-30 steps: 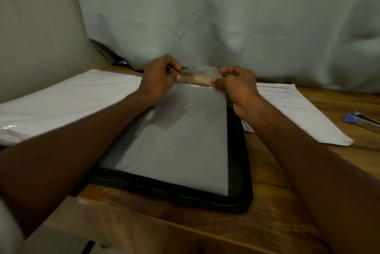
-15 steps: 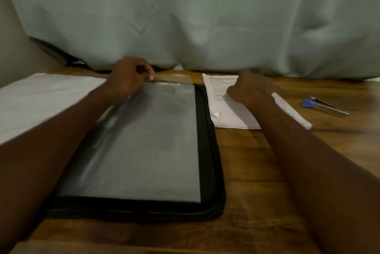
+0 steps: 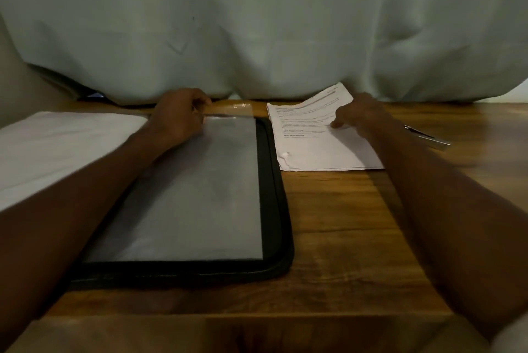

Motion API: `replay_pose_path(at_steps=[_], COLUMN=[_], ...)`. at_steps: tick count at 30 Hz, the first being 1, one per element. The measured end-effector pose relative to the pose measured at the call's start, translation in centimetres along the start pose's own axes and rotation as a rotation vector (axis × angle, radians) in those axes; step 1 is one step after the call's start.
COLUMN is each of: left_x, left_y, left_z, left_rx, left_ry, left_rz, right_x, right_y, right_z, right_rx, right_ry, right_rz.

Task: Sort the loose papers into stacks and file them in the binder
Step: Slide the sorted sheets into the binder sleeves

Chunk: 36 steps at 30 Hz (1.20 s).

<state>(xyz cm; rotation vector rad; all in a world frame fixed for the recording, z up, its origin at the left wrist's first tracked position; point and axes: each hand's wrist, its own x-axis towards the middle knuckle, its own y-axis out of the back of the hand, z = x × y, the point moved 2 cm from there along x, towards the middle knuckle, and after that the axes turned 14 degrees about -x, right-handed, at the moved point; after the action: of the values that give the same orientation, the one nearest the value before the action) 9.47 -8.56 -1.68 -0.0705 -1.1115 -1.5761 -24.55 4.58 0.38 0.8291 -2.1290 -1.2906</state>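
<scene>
An open black zip binder (image 3: pixel 275 209) lies on the wooden table with a clear plastic sleeve (image 3: pixel 200 195) on top. My left hand (image 3: pixel 178 115) pinches the sleeve's open far edge. To the right lies a small stack of printed papers (image 3: pixel 308 149). My right hand (image 3: pixel 360 114) grips its top sheet at the far right side, thumb on the print, and the sheet's far corner is lifted off the stack.
White sheets in plastic (image 3: pixel 57 147) spread over the binder's left half. A stapler (image 3: pixel 428 138) lies right of my right forearm. A pale curtain (image 3: pixel 257 24) hangs along the table's far edge. Bare wood (image 3: pixel 343 238) lies between binder and right arm.
My right hand left the sleeve's opening, moved right to the paper stack, and now lifts the top sheet's far corner. The left hand keeps its hold on the sleeve. The camera swung right.
</scene>
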Motion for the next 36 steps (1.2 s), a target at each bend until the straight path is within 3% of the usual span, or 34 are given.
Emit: replay_pose_path(at_steps=[5, 11, 16, 21, 24, 29, 36], left_x=[0.0, -0.5, -0.2, 0.1, 0.0, -0.6, -1.4], left_y=[-0.2, -0.5, -1.4, -2.0, -2.0, -2.0, -1.6], left_z=[1.1, 3.0, 4.6, 4.8, 5.0, 6.8, 6.7], left_rx=[-0.060, -0.263, -0.591, -0.708, -0.754, -0.860, -0.783], left_ry=[0.010, 0.060, 0.145, 0.156, 0.169, 0.120, 0.191], left_rz=[0.064, 0.117, 0.038, -0.027, -0.080, -0.163, -0.153], right_x=[0.1, -3.0, -4.1, -5.2, -5.8, -5.6, -4.3], right_y=[2.1, 5.6, 7.4, 8.7, 10.1, 10.5, 7.2], right_z=[0.6, -2.2, -3.3, -3.7, -4.0, -4.7, -5.0], right_rx=[0.275, 0.355, 0.419, 0.461, 0.611, 1.142, 1.335], right_ry=[-0.060, 0.136, 0.254, 0.214, 0.228, 0.446, 0.322], right_rz=[0.143, 0.490, 0.635, 0.730, 0.828, 0.662, 0.527])
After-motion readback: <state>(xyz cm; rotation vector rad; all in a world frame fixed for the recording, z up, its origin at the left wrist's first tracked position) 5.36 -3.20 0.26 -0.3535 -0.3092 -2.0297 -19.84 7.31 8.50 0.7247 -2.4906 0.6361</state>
